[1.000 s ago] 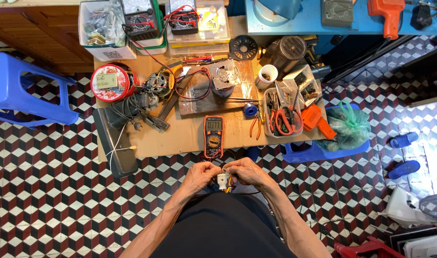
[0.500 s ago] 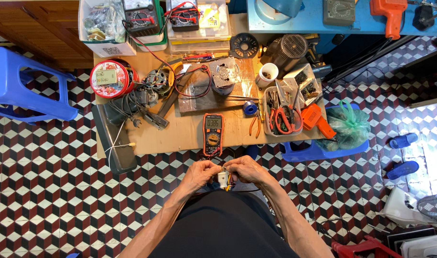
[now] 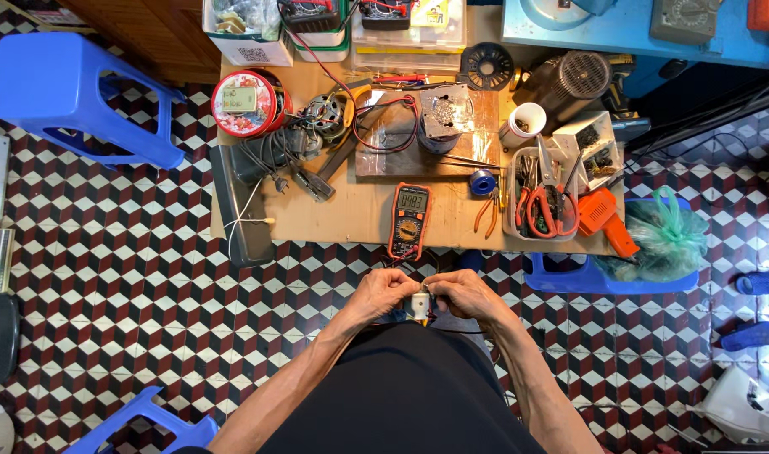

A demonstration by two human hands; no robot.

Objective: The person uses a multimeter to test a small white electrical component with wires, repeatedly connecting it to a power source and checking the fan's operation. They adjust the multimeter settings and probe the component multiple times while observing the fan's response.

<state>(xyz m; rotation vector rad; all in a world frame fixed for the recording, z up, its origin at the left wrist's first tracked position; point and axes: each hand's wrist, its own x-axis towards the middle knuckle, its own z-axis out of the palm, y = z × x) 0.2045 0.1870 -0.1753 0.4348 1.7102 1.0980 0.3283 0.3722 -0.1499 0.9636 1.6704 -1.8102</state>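
Together, left hand [image 3: 383,293] and right hand [image 3: 463,293] fingers pinch the small white part [image 3: 420,303] between them.

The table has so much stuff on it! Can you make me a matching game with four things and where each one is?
Things:
1. multimeter
2. blue stool
3. green plastic bag
4. small white part

Places:
A. on the floor, left of the table
B. between the left hand and the right hand
C. at the table's near edge, just above the hands
D. off the table's right end, on a blue tray

Pairs: 1-C, 2-A, 3-D, 4-B
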